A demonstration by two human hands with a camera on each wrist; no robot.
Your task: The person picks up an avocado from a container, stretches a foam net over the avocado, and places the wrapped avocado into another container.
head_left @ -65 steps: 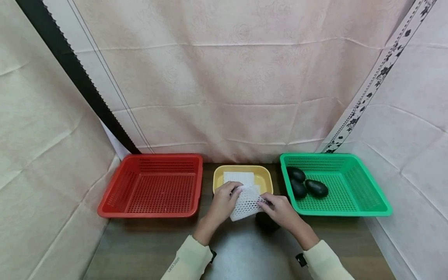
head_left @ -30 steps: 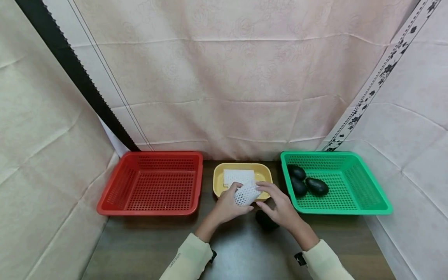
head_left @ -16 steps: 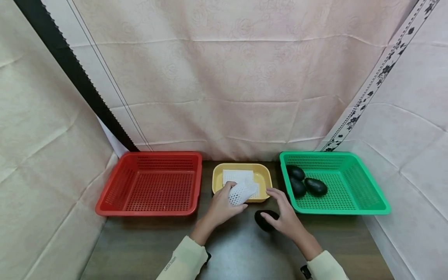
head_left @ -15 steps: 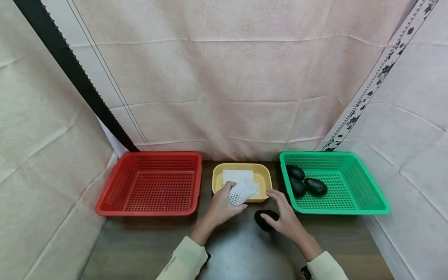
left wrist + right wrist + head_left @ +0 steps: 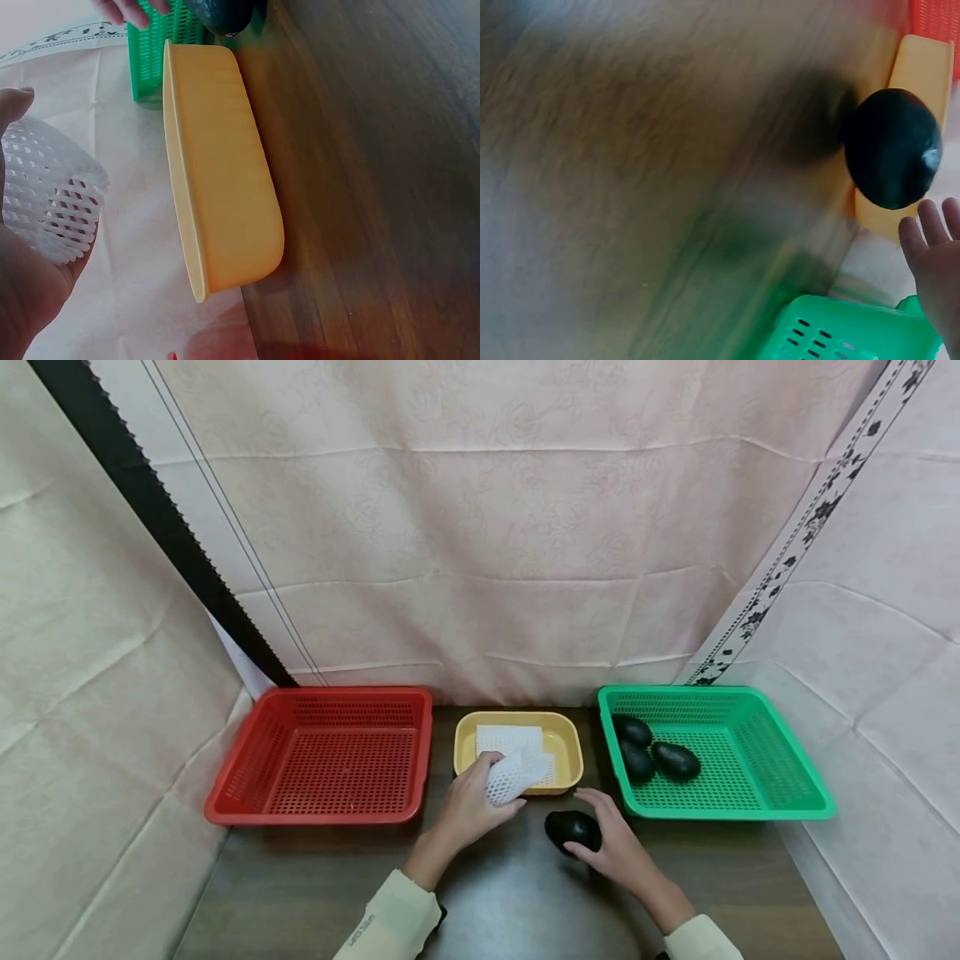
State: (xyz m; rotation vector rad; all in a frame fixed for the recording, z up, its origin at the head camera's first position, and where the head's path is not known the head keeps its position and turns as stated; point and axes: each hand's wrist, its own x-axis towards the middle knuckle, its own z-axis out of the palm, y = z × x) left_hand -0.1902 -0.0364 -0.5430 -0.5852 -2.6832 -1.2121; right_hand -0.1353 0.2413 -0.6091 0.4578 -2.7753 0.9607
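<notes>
My left hand (image 5: 467,806) grips a white foam net sleeve (image 5: 516,774), its mouth spread toward the right. The left wrist view shows the mesh of the sleeve (image 5: 52,191) bulging between thumb and palm, with nothing dark inside. On the table to its right lies a dark, glossy avocado (image 5: 572,831). My right hand (image 5: 618,843) is beside that avocado, thumb at its near side and fingers extended past its right end. In the right wrist view, the fingertips (image 5: 930,217) stand close to the avocado (image 5: 894,150), not wrapped round it.
A yellow tray (image 5: 573,752) with more white foam nets (image 5: 510,737) stands behind the hands. To the left is a red basket (image 5: 318,818); to the right, a green basket (image 5: 750,806) with several dark avocados (image 5: 677,762). Cloth (image 5: 517,568) hangs behind the table.
The right hand has let go of the foam net and moved down and right to the avocado. The left hand keeps the net, which has bunched from flat to opened out.
</notes>
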